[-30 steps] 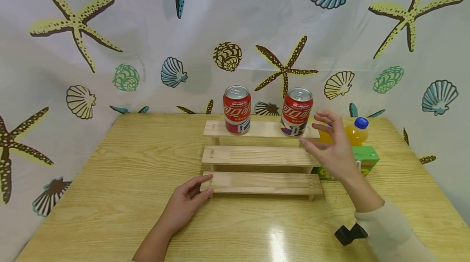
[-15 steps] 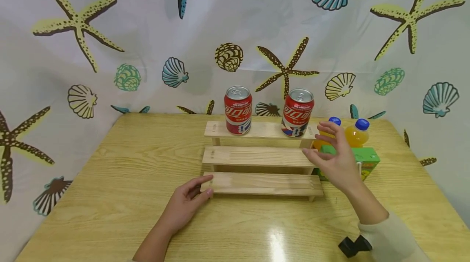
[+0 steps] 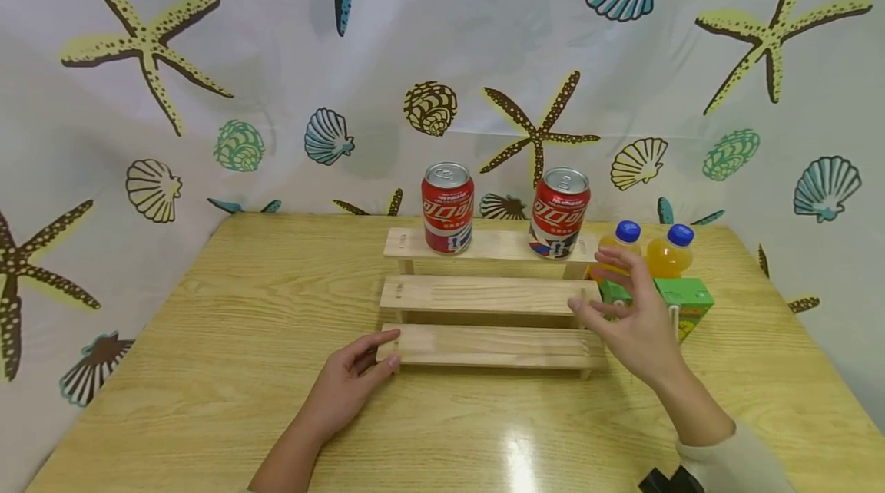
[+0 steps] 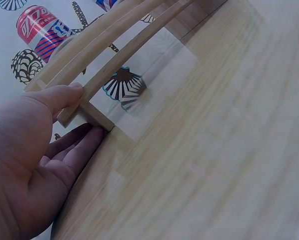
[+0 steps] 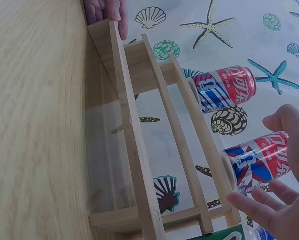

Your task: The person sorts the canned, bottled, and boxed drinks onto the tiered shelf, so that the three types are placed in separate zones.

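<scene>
A three-step wooden display rack point(image 3: 484, 293) stands on the table. On its top step are two red cola cans, a left can point(image 3: 448, 209) and a right can point(image 3: 558, 213), both upright. My left hand point(image 3: 343, 382) grips the rack's lower left end; the left wrist view shows the thumb point(image 4: 64, 97) on the bottom step and fingers point(image 4: 87, 145) by its leg. My right hand point(image 3: 639, 328), thumb and fingers spread and holding nothing, hovers near the rack's right end. In the right wrist view this hand point(image 5: 294, 210) overlaps the right can point(image 5: 262, 157).
Beside the rack's right end stand two orange drink bottles with blue caps, one bottle point(image 3: 669, 255) farther right and another bottle point(image 3: 625, 234) partly behind my right hand. Green drink cartons point(image 3: 684, 293) sit in front of them. A shell-and-starfish cloth point(image 3: 276, 78) hangs behind the table point(image 3: 276, 286).
My right hand has moved down and slightly right, away from the right cola can, uncovering the left bottle's cap. My left hand stays on the rack.
</scene>
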`<move>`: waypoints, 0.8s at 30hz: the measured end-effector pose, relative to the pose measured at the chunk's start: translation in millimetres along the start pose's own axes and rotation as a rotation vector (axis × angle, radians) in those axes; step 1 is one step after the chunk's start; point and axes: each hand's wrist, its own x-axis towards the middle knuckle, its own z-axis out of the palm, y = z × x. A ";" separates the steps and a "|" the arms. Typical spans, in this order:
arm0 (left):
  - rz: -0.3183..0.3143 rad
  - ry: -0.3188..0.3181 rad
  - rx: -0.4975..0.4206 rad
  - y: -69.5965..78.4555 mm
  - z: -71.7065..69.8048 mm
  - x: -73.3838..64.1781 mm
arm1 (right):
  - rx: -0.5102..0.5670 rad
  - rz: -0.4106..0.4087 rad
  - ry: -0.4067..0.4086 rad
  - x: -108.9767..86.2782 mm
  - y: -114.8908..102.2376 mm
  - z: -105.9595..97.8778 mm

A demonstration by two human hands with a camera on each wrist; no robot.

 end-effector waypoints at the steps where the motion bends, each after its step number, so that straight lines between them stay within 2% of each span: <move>1: 0.002 0.000 0.000 0.1 0.0 -0.2 | 0.001 -0.006 0.000 -1.4 -0.3 0.3; 24: 0.011 -0.001 0.008 -0.2 -2.5 -2.4 | -0.018 -0.050 0.027 -24.1 5.4 6.8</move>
